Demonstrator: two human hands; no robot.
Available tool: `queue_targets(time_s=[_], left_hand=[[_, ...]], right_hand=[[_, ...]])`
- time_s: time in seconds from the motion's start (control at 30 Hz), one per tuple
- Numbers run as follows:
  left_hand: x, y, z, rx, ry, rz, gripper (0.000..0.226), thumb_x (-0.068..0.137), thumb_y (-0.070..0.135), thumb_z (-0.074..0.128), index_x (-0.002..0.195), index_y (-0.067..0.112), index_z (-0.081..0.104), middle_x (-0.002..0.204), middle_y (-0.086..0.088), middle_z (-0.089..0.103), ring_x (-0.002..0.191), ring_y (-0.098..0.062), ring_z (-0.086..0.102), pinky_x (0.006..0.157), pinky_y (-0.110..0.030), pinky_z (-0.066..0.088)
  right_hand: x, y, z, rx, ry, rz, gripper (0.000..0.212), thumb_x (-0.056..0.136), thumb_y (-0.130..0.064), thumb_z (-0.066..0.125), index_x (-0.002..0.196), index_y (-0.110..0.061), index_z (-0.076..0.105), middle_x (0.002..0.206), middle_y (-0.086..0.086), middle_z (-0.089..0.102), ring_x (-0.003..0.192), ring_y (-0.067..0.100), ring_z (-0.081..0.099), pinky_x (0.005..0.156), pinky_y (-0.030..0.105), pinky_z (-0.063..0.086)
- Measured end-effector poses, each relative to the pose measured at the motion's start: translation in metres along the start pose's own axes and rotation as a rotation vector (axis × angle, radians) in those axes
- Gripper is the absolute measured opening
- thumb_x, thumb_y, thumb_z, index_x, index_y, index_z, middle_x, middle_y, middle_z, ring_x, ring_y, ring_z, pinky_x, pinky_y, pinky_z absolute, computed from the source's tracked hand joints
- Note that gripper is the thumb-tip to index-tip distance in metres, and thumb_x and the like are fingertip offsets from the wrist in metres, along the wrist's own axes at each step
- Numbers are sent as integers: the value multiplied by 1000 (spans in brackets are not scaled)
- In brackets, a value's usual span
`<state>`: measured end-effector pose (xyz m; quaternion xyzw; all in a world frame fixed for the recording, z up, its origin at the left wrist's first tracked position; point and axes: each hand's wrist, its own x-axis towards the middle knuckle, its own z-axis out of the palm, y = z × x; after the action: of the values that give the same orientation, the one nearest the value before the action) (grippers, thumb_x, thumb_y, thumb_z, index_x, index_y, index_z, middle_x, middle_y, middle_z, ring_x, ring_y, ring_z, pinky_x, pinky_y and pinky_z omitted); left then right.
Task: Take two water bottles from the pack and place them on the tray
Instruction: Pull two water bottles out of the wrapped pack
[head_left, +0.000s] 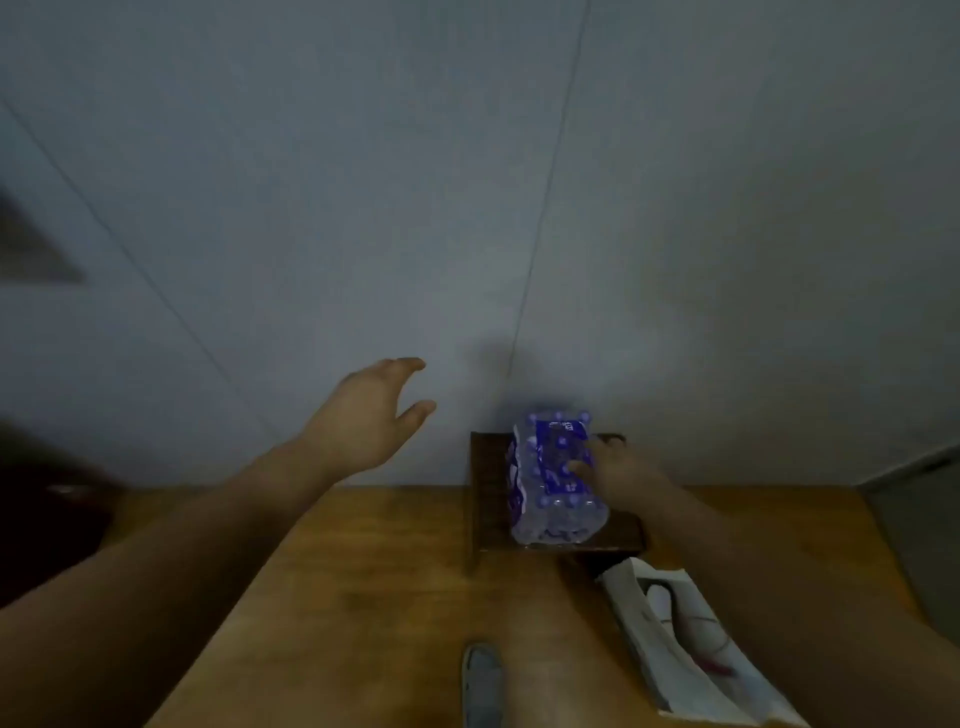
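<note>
A shrink-wrapped pack of water bottles with a blue-purple label and blue caps stands on a small dark wooden stand against the wall. My right hand lies on the top right of the pack with its fingers pressed onto the wrap; blur hides whether they grip anything. My left hand is raised in the air to the left of the pack, well apart from it, with fingers spread and nothing in it. I cannot make out a tray for certain.
A brown wooden surface stretches below the stand. A white paper item with dark and red marks lies at the lower right. A grey object sits at the bottom centre. A pale wall fills the upper view, and something dark lies at the far left.
</note>
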<state>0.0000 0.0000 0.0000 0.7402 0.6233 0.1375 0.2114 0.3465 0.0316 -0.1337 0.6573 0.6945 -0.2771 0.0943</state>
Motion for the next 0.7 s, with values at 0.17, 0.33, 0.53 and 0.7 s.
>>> queue_targets(time_s=[0.17, 0.33, 0.53, 0.7], left_hand=[[10, -9, 31, -23, -29, -93, 58, 98, 46, 53, 150, 23, 41, 149, -1, 51, 128, -21, 53, 104, -34, 41], [30, -33, 73, -28, -40, -191, 57, 97, 52, 51, 148, 28, 41, 146, 3, 53, 114, -14, 59, 91, -27, 42], [43, -45, 115, 54, -51, -235, 53, 94, 51, 56, 143, 31, 46, 137, 5, 61, 62, 3, 55, 65, -18, 34], [50, -53, 130, -26, -99, -238, 53, 94, 47, 58, 142, 27, 48, 135, 6, 62, 61, -2, 52, 75, -20, 39]], right_hand=[[48, 21, 33, 5, -110, 159, 56, 102, -42, 46, 147, -10, 46, 146, 20, 51, 131, 39, 51, 107, 46, 43], [111, 36, 72, -80, -196, 156, 49, 102, -26, 47, 148, -9, 43, 148, 19, 48, 131, 38, 51, 106, 47, 46], [162, 46, 102, -308, -305, 148, 43, 106, -19, 41, 148, -11, 41, 147, 15, 52, 131, 31, 55, 102, 45, 48], [180, 51, 111, -299, -312, 145, 37, 108, -21, 36, 140, -10, 51, 140, 14, 59, 126, 29, 59, 102, 42, 49]])
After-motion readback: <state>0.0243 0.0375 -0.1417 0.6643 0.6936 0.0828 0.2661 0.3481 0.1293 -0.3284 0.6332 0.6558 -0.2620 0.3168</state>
